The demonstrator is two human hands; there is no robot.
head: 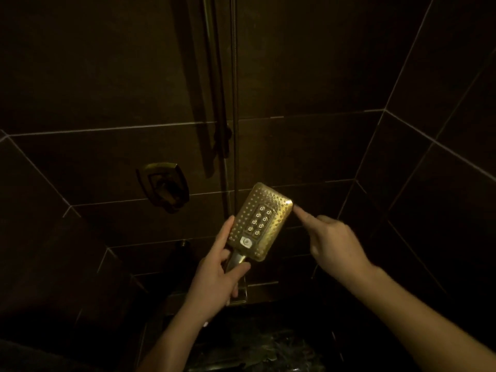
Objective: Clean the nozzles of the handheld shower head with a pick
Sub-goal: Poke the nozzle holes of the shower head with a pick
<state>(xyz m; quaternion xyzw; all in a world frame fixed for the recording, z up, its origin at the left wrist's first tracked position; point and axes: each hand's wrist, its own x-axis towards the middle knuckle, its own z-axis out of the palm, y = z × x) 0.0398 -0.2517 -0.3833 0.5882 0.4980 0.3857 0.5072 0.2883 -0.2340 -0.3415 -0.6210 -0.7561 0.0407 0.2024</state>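
Note:
The gold rectangular handheld shower head [261, 220] faces me, with rows of small nozzles and a darker centre panel of larger ones. My left hand [218, 275] grips its handle just below the head, thumb along the left edge. My right hand [331, 242] reaches in from the right. Its index finger is stretched out to the head's upper right corner and its other fingers are curled. No pick shows in the dim light, so I cannot tell whether the right hand holds one.
Dark tiled walls close in on three sides. A gold mixer handle [163, 185] is on the wall at left. A riser rail [220, 89] and the hose [234, 103] run down the wall behind the head. Below lies a dark patterned floor [257, 350].

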